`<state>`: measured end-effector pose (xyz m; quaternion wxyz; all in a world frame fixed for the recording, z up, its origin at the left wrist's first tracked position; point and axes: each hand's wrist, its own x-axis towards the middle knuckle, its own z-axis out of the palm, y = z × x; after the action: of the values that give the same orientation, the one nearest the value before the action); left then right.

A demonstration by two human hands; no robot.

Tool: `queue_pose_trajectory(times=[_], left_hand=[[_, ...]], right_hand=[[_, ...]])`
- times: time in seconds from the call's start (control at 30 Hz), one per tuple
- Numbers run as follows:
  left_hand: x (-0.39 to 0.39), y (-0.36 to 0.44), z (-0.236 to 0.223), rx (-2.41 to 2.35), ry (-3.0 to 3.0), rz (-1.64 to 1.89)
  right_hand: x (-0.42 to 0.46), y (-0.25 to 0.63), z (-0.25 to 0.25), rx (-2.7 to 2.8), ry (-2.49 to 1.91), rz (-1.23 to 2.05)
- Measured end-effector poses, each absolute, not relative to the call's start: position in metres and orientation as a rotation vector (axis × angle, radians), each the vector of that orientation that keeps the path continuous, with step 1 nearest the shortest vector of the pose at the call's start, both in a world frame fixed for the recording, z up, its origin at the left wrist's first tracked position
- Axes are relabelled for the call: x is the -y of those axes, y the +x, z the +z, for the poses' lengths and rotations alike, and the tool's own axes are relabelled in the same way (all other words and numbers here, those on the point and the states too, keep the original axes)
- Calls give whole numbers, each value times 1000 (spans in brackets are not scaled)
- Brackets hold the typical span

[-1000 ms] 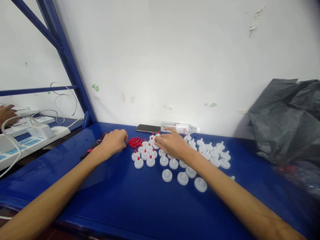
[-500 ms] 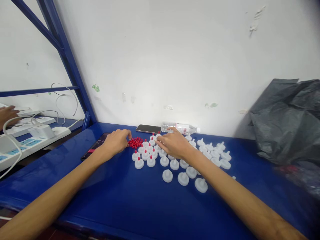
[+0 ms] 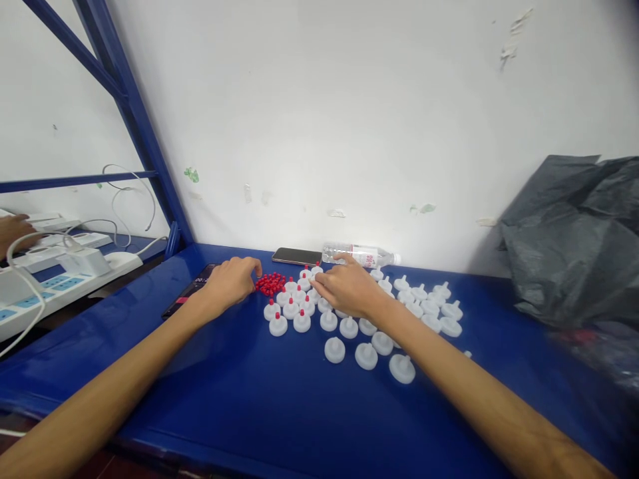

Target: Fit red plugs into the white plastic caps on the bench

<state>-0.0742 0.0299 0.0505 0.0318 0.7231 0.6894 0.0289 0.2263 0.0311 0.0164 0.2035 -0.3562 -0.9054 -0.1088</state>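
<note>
My left hand [image 3: 233,283] is at the left edge of a heap of small red tips [image 3: 271,284], its fingers bent down and drawn together. What they pinch, if anything, is hidden. My right hand [image 3: 348,285] reaches over the white nozzle caps, thumb and forefinger closed at a white nozzle cap in the back rows while another finger lifts away. Several white caps with red tips on their spouts [image 3: 278,324] stand upright between my hands. Bare white nozzle caps [image 3: 335,350] lie beneath and around my right forearm, some tilted.
A dark phone [image 3: 297,256] and a clear plastic bottle [image 3: 362,255] lie along the wall. Another phone showing a timer [image 3: 192,291] is partly behind my left hand. A grey plastic bag [image 3: 574,239] stands at right. Power strips [image 3: 60,286] and another person's hand [image 3: 14,233] are at left.
My left hand has shifted slightly right, onto the edge of the red heap. The right hand stays nearly in place among the white caps.
</note>
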Motion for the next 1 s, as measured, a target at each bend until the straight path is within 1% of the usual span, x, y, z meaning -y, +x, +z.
queue_pose_trajectory(times=[0.33,0.5,0.73,0.9,1.0], left_hand=[[-28,-73,49,-2156,2253,100],[-27,-70,57,-2210,2243,143],[-20,-50,62,-2131,2376,490],[-21,-48,46,-2045,2475,679],[-22,-49,36,-1916,2535,788]], right_hand=[[-31,225,16,2547,-1011,-254],[-27,227,18,2481,-950,-138],[-20,219,15,2585,-957,9],[-23,220,22,2596,-963,56],[-25,227,33,2482,-1002,157]])
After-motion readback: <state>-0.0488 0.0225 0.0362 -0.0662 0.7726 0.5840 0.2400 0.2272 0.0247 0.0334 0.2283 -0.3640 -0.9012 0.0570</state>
